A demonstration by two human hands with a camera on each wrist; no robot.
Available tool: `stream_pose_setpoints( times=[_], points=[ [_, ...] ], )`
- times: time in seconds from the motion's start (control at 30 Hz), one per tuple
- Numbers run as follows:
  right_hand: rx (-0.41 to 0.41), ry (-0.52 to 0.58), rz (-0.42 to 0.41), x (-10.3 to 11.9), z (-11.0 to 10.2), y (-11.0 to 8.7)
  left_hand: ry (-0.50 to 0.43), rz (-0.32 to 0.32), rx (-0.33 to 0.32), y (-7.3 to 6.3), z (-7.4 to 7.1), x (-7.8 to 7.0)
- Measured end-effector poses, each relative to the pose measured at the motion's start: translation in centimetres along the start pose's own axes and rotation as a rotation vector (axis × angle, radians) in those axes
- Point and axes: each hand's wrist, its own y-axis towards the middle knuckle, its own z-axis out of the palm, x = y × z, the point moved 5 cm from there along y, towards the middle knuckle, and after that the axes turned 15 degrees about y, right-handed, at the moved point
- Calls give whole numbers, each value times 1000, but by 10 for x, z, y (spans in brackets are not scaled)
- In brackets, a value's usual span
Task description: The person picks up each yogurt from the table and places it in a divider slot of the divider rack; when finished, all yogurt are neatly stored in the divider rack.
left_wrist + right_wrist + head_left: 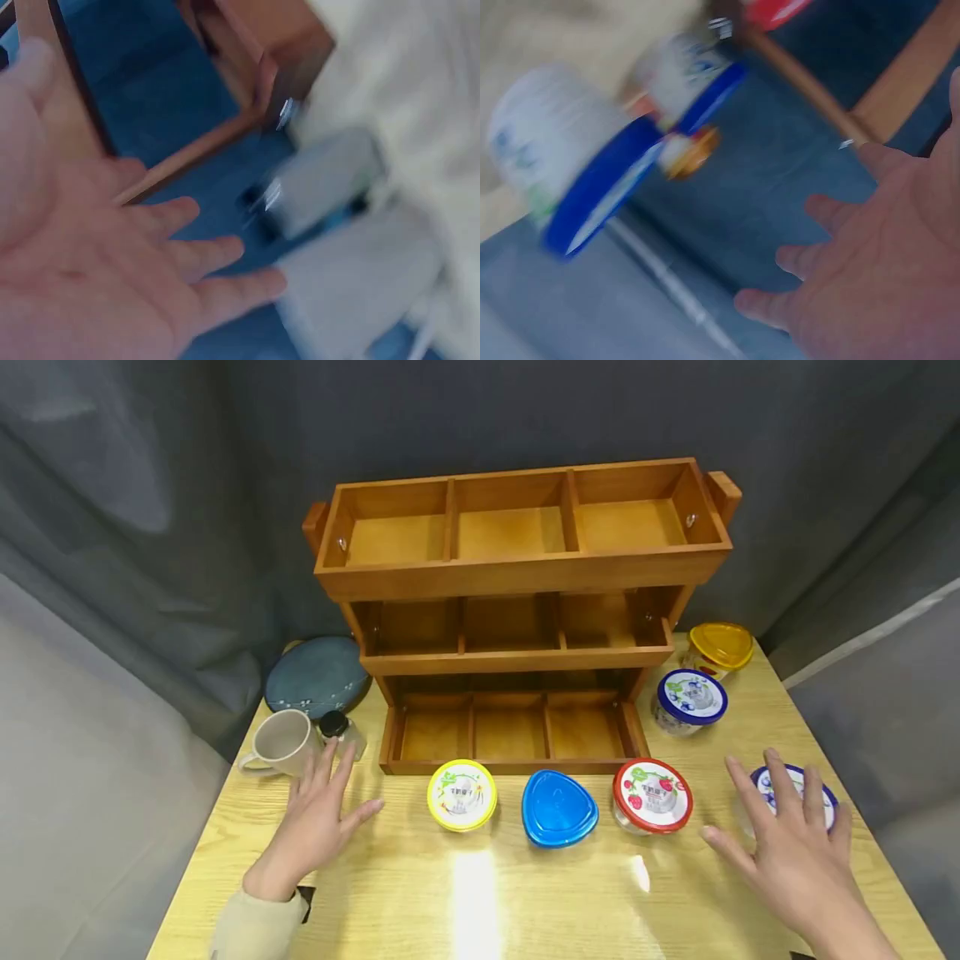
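Observation:
My left hand (pixel 313 820) hovers with spread fingers at the left of the table, holding nothing. Its fingertips overlap a small black-capped glass jar (pixel 351 742) and the edge of a beige mug (pixel 282 742) in the head view. On the right, my right hand (pixel 801 852) is spread too, with no object in its grasp. It partly hides a blue-rimmed lidded tub (pixel 829 802); in the right wrist view that tub (pixel 562 139) stands apart from the fingers. Between the hands sit a yellow-rimmed tub (pixel 462 795), a blue-lidded container (pixel 558 810) and a red-rimmed tub (pixel 652 795).
A three-tier wooden organizer box (pixel 517 578) stands at the back, its divided trays bare. Right of it are another blue-rimmed tub (pixel 692 697) and a yellow-lidded container (pixel 720 647). A dark blue-grey round pouch (pixel 318 675) lies at back left. Grey curtains (pixel 480 410) enclose the table.

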Motion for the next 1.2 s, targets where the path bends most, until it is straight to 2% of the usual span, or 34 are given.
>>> stream_pose_setpoints(
  times=[0.07,0.17,0.3,0.47,0.6,0.73,0.97,1.07,1.2],
  points=[
    [-30,15,-80,20,0,6,-126,-12,27,10,12,4],
    [-75,62,-211,56,7,15,-306,-73,51,23,32,12],
    [-61,165,-344,113,31,24,-452,-163,22,37,55,20],
    [82,267,-443,182,79,29,-581,-213,-13,50,74,21],
    [230,210,-456,219,114,39,-611,-235,-30,58,84,20],
    [378,47,-422,237,134,58,-611,-257,-33,67,89,18],
    [571,-284,-415,253,159,101,-584,-283,3,76,94,20],
    [659,-341,-366,253,167,110,-582,-288,15,77,97,21],
    [716,-366,-333,254,171,114,-602,-278,1,79,99,21]
  ],
)
